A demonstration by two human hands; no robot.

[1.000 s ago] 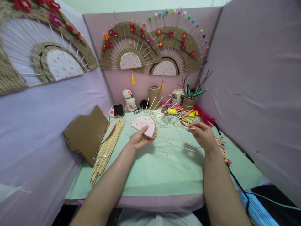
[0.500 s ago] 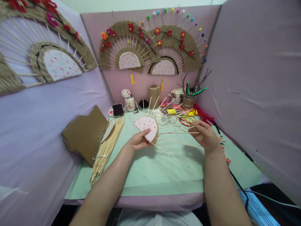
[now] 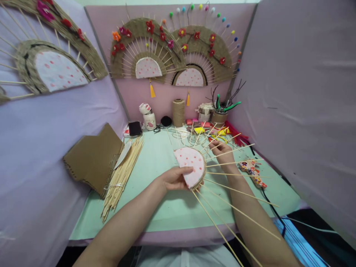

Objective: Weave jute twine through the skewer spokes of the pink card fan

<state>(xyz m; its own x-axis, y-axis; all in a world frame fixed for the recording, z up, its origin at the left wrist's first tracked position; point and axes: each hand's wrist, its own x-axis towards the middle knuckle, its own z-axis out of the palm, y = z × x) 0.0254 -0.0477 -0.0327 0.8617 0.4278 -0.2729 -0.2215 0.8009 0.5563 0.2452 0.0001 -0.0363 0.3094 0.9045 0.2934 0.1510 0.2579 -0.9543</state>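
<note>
My left hand grips a half-round fan base, white with pink dots and edged in twine. The thumb lies on its face and the fingers are behind it. Thin bamboo sticks fan out from the curved edge, toward the back, the right and the front. Beyond several of these sticks is my right hand, its fingers closed together close to one stick and to the red-handled scissors on the table. What sits between those fingertips, if anything, is too small to make out.
A bundle of bamboo sticks and brown cardboard lie at left. A twine spool, a white jar and a pot with green-handled pliers stand behind. A patterned glue gun lies at right. Finished fans hang on the partition.
The fan base has moved right and toward me, turning so its sticks point more to the right and front. My right hand has shifted left and back, behind the sticks.
</note>
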